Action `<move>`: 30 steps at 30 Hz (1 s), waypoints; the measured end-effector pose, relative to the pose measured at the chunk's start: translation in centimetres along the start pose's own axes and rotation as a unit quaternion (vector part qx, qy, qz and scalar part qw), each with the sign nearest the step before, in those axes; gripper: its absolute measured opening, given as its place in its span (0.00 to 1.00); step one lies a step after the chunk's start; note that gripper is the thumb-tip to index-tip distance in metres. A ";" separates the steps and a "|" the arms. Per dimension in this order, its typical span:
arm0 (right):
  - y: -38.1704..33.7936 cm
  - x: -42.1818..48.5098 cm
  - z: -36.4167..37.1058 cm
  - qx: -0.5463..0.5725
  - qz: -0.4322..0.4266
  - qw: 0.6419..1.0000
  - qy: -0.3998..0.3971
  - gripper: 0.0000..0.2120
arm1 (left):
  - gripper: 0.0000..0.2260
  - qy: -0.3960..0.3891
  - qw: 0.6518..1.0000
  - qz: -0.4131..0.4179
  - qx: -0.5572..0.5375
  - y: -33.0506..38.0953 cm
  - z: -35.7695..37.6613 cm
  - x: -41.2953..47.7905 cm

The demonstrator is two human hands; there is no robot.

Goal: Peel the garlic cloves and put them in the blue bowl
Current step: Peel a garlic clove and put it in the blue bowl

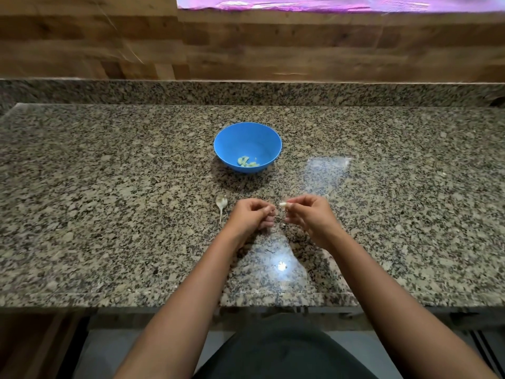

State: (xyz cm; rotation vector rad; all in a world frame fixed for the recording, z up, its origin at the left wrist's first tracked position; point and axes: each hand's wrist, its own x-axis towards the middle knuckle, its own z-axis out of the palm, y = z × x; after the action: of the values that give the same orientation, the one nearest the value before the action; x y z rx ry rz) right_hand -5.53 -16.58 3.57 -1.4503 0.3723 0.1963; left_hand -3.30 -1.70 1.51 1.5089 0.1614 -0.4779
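Right hand point(308, 217) pinches 1 garlic clove point(284, 204) at frame centre, long axis pointing left at the curled left hand point(254, 216), contents unclear. Blue bowl point(246, 138) lies above, slightly left.

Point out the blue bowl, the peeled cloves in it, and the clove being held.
blue bowl point(247, 136): head view, bare inner wall.
peeled cloves point(246, 161): head view, middle of the pile.
garlic clove point(283, 204): head view, its exposed white end.

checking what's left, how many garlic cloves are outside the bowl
1: the garlic clove pinched by the right hand, nearer than the blue bowl. The left hand, fingers curled, may hide more.
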 end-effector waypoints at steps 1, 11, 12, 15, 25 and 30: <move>0.1 0.0 -0.1 -0.020 0.008 1.000 -0.003 0.03 | 0.06 0.002 1.000 -0.002 0.026 0.1 0.2 0.0; 0.8 0.2 0.0 -0.121 -0.033 0.992 -0.017 0.04 | 0.08 0.011 0.987 0.046 0.151 0.4 0.7 -0.1; 0.8 0.2 0.0 -0.107 -0.027 0.994 -0.022 0.03 | 0.09 0.014 0.985 0.053 0.166 0.5 0.7 -0.1; 0.6 0.1 0.1 -0.059 -0.014 0.998 -0.027 0.03 | 0.08 0.012 0.986 0.052 0.161 0.7 0.6 0.1; 0.7 0.2 0.2 -0.038 -0.023 0.999 -0.006 0.04 | 0.02 0.011 0.991 0.063 0.117 0.7 0.7 0.3; 0.7 0.1 0.1 0.016 -0.009 1.000 -0.023 0.05 | 0.03 0.013 0.990 0.066 0.123 0.8 0.8 0.5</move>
State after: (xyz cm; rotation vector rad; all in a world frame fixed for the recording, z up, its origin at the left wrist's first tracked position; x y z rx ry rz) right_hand -5.65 -16.38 2.84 -1.4140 0.3239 0.2074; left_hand -2.68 -2.58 2.13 1.7561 0.0224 -0.3808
